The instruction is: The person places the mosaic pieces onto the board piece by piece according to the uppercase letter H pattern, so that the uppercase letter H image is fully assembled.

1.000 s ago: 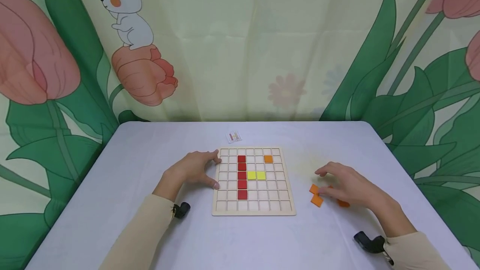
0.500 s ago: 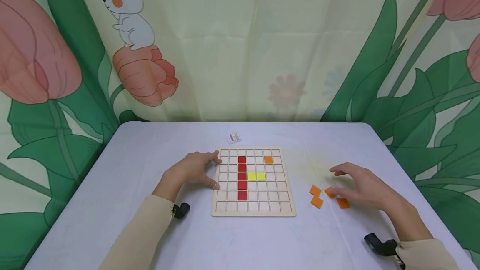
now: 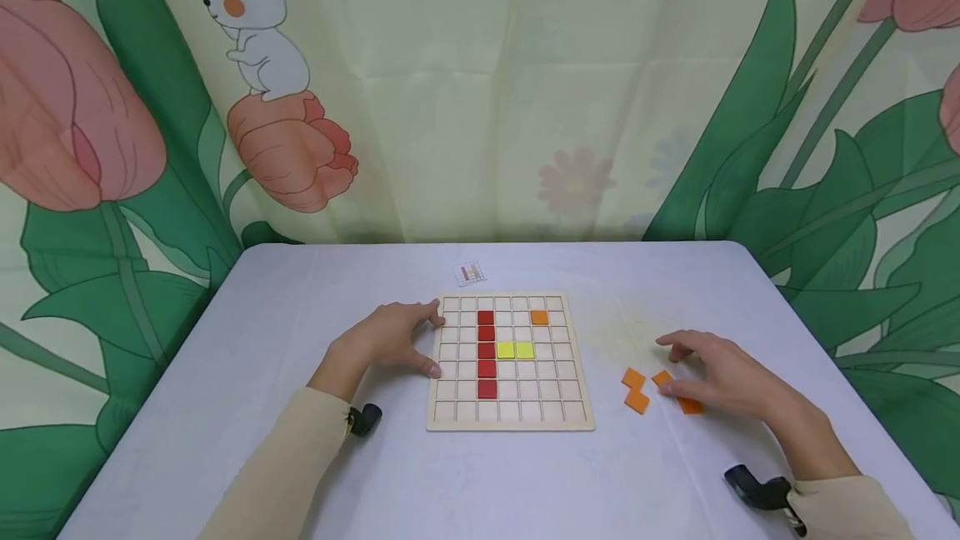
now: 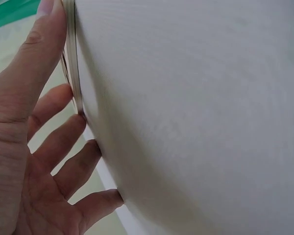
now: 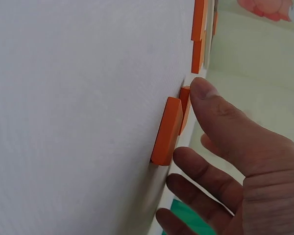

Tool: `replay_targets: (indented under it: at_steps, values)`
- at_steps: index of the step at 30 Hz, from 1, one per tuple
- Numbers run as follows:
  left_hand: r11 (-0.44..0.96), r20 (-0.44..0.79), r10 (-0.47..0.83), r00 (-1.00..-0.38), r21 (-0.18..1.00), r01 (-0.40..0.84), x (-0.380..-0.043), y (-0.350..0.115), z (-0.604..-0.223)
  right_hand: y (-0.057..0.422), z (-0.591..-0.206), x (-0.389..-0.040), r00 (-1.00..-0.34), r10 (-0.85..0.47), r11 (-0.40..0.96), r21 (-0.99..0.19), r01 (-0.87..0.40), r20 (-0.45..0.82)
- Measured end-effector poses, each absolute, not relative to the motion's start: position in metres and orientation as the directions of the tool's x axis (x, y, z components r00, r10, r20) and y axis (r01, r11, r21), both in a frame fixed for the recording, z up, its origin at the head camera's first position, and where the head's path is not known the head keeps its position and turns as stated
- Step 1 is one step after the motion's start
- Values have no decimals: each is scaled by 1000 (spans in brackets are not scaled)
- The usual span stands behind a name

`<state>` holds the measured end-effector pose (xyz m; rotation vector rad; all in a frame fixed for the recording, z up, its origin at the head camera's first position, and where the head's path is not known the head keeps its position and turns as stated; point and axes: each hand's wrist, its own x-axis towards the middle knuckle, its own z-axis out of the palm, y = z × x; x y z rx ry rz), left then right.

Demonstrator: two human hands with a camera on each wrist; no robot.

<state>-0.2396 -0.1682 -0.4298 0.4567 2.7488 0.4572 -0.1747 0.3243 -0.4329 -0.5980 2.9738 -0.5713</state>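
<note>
A wooden grid board [image 3: 510, 427] lies on the white table. Several red tiles [image 3: 487, 350] form a column on it, with two yellow tiles [image 3: 515, 350] beside that column and one orange tile [image 3: 539, 317] at its upper right. My left hand [image 3: 382, 346] rests at the board's left edge, thumb and fingers spread; in the left wrist view the thumb [image 4: 39, 54] lies along that edge. Right of the board, my right hand [image 3: 738, 377] hovers over several loose orange tiles [image 3: 637, 402], partly covering one. Its thumb [image 5: 220, 107] is close to an orange tile [image 5: 167, 132], fingers loosely bent, nothing held.
A small card [image 3: 470, 273] with a printed grid pattern lies behind the board. The white-covered table [image 3: 360, 273] meets a curtain [image 3: 450, 107] with a printed rabbit and tulips at its back edge.
My right hand has drawn to the right from the two nearer orange tiles, uncovering another tile, then dipped slightly. The left hand stays at the board's edge.
</note>
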Motion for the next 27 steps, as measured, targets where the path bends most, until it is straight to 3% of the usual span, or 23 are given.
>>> replay_targets:
  at_steps: [20,27]
  values:
    - [886,-243,385,-890,368,283,-240,-165,-428,321,-433,-171,-917,-398,842,-409,-352,-31]
    - [896,-248,357,-901,364,255,-240,-167,-430,309,-421,-185,-912,-405,804,-449,-389,65]
